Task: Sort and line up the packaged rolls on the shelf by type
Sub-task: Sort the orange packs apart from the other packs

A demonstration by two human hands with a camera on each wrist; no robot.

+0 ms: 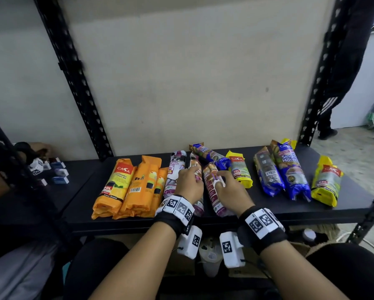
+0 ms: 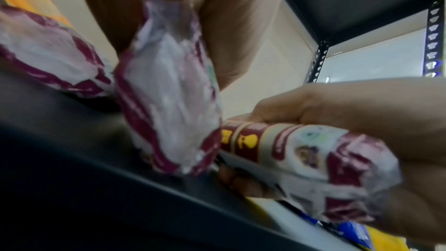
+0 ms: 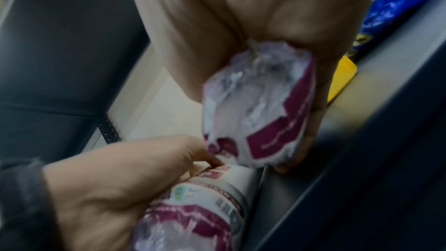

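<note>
From the head view, both hands work at the middle of the black shelf (image 1: 257, 204): the left hand (image 1: 189, 185) is curled round one maroon-and-white roll (image 1: 198, 169) and the right hand (image 1: 229, 191) is wrapped round its twin (image 1: 212, 191), the two packs lying side by side between the orange rolls (image 1: 138, 187) and a small yellow roll (image 1: 240, 172). A blue roll (image 1: 212, 158) lies slanted just behind the fingers, and I reckon any push backward would knock it further out of line. In the left wrist view, the left-held roll (image 2: 166, 102) hangs with its crimped end touching the right-held roll (image 2: 301, 157); the film looks slick and loose, so a grip on wrapper alone may let the roll slide. In the right wrist view, the right hand's pack (image 3: 260, 114) sits close to the shelf's front lip (image 3: 362, 159), and setting it down carelessly there could tip it off the edge.
</note>
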